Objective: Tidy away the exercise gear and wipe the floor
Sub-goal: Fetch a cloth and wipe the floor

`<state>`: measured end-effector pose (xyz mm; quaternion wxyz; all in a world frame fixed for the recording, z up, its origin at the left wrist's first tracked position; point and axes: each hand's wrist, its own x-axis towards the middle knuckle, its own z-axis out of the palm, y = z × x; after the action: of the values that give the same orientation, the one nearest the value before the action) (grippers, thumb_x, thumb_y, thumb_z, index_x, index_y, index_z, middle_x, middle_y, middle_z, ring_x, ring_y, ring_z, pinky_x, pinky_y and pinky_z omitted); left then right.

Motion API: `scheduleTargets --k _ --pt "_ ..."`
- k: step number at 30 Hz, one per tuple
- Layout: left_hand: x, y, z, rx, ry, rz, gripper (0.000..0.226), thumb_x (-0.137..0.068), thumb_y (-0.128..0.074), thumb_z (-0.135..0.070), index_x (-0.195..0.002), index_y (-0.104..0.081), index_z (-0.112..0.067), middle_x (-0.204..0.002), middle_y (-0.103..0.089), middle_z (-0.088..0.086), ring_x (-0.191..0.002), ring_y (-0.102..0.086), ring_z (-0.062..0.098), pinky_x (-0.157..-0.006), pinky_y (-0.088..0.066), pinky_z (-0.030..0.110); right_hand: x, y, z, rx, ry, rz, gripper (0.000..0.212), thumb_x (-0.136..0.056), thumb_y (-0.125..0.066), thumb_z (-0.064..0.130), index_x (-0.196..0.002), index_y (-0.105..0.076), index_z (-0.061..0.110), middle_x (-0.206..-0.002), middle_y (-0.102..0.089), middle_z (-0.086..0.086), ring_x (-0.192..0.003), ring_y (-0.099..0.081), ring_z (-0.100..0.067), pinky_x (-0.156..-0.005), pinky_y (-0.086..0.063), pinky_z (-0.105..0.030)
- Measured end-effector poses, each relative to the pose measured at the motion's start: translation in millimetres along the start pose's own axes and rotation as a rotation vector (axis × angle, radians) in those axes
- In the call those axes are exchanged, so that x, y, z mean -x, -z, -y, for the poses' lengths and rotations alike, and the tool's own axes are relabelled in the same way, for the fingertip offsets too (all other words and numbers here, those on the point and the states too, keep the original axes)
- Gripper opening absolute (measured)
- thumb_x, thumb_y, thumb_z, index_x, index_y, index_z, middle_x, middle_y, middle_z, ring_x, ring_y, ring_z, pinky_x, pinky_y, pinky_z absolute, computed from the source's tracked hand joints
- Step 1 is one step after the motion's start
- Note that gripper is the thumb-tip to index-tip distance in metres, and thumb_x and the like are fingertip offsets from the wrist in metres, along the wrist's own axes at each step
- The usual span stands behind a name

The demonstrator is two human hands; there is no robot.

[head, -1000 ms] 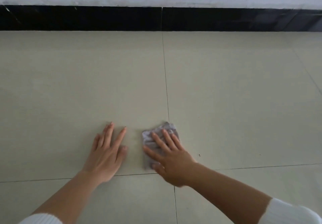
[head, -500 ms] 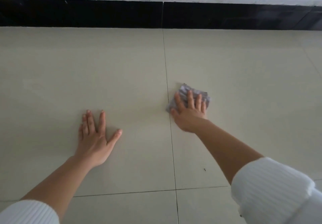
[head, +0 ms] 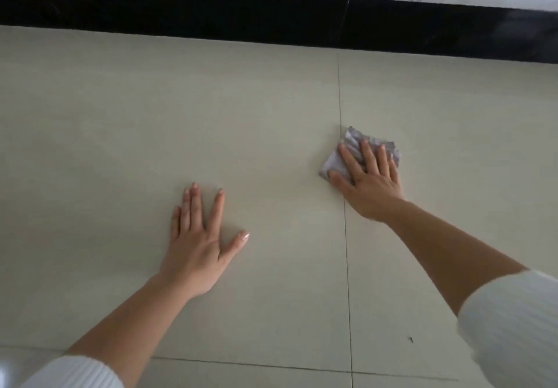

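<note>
Just changed: the cloth [head: 352,139] had travelled outward, from beside the left hand [head: 197,250] to just across the grout line [head: 342,101], nearer the black skirting [head: 181,4].
Meaning: the floor [head: 120,116] wipe was under way, judged part-done; no exercise gear was in view.
Right hand [head: 373,184]: fingers straight and spread, pressing the cloth flat, not curled round it.
Left hand: released, palm down on the tile, fingers splayed, bracing.
Cloth: grey, soft, crumpled into a small wad.
Floor: pale beige tiles, smooth, faintly glossy; one dark speck [head: 410,339] lay near the right sleeve [head: 513,327].
</note>
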<state>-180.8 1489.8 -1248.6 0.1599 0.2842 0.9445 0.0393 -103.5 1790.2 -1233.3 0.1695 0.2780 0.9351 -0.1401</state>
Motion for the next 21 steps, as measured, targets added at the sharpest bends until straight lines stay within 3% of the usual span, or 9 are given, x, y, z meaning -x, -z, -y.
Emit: scheduleTargets --k 3,5,10,15,17,21 --pt "-4 4 2 0.016 0.001 0.046 0.106 -0.062 0.018 -0.085 -0.146 0.016 -0.020 -0.154 0.018 0.023 -0.142 0.023 0.028 -0.115 0.007 0.042 -38 13 21 -0.055 -0.157 0.007 0.065 -0.093 -0.017 0.065 -0.150 0.007 0.042 -0.158 0.023 -0.002 -0.143 0.025 -0.033 -0.115 0.017 -0.044" --pt "-5 7 3 0.029 0.007 0.095 0.105 -0.053 0.026 -0.085 -0.136 0.032 -0.022 -0.151 0.029 0.020 -0.132 0.038 0.020 -0.113 0.014 0.040 -59 18 49 -0.059 -0.165 0.009 0.064 -0.095 -0.016 0.061 -0.151 0.007 0.038 -0.158 0.024 -0.004 -0.142 0.026 -0.037 -0.114 0.018 -0.048" --pt "-4 4 6 0.083 -0.018 0.080 0.104 -0.063 0.014 -0.086 -0.145 0.015 -0.022 -0.152 0.025 0.019 -0.137 0.030 0.022 -0.110 0.015 0.038 -67 6 164 0.029 0.202 0.075 0.059 -0.098 -0.018 0.053 -0.150 0.005 0.040 -0.157 0.024 -0.003 -0.141 0.026 -0.037 -0.114 0.018 -0.049" --pt "-6 10 7 0.080 -0.026 0.165 0.104 -0.052 0.022 -0.086 -0.132 0.038 -0.022 -0.133 0.052 0.009 -0.126 0.048 0.019 -0.107 0.022 0.036 -66 -1 203 0.138 0.482 0.145 0.052 -0.100 -0.016 0.052 -0.148 0.001 0.047 -0.159 0.018 0.004 -0.144 0.023 -0.029 -0.116 0.016 -0.042" --pt "-7 12 7 0.095 -0.028 0.186 0.104 -0.051 0.022 -0.087 -0.131 0.040 -0.022 -0.132 0.053 0.009 -0.126 0.049 0.019 -0.106 0.023 0.035 -85 11 178 0.136 0.416 0.091 0.050 -0.101 -0.013 0.049 -0.149 0.001 0.045 -0.160 0.014 0.003 -0.146 0.017 -0.029 -0.117 0.011 -0.042" --pt "-6 13 7 0.092 -0.034 0.233 0.104 -0.049 0.023 -0.087 -0.129 0.043 -0.022 -0.129 0.057 0.008 -0.124 0.051 0.020 -0.106 0.024 0.035 -108 40 85 0.045 -0.021 0.024 0.053 -0.100 -0.012 0.050 -0.150 0.005 0.041 -0.159 0.017 -0.004 -0.144 0.017 -0.036 -0.116 0.010 -0.051"
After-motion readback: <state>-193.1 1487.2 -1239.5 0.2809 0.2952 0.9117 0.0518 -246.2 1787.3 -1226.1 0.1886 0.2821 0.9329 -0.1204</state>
